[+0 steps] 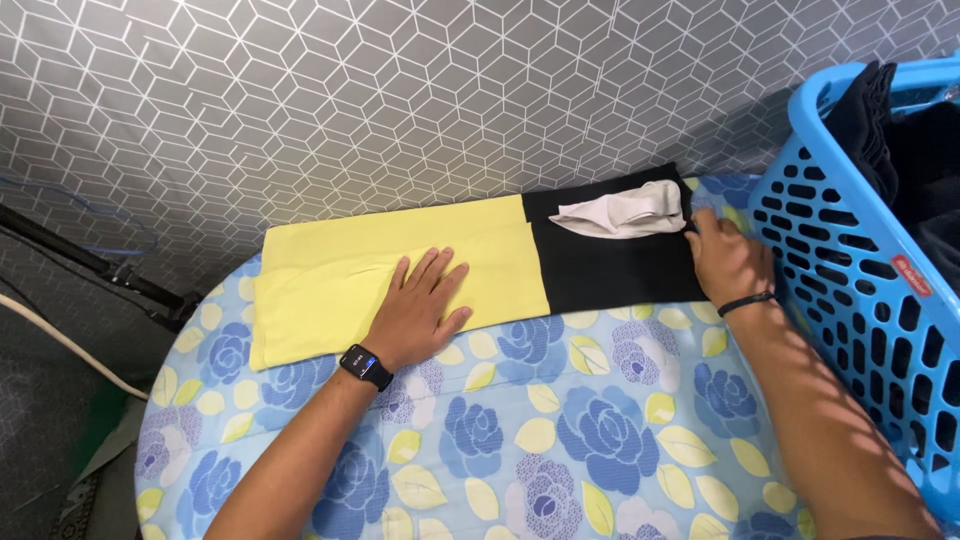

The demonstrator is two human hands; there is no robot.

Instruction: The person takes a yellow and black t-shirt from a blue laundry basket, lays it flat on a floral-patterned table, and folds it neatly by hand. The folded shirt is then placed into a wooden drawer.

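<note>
Garment (480, 265), yellow and black, is lying folded flat along the far edge of the floral worktop (560, 440). I'm pressing my left hand (420, 315) open on the yellow half, while my right hand (728, 262) is pinching the black end; smoothing looks nearly finished. A white cloth (625, 208) is resting farther back.

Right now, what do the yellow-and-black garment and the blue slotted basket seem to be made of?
The flat yellow-and-black garment looks like soft matte knit fabric: it lies limp with faint creases. The blue slotted basket looks like moulded plastic, smooth and slightly glossy, with rigid, evenly cut slots.
</note>
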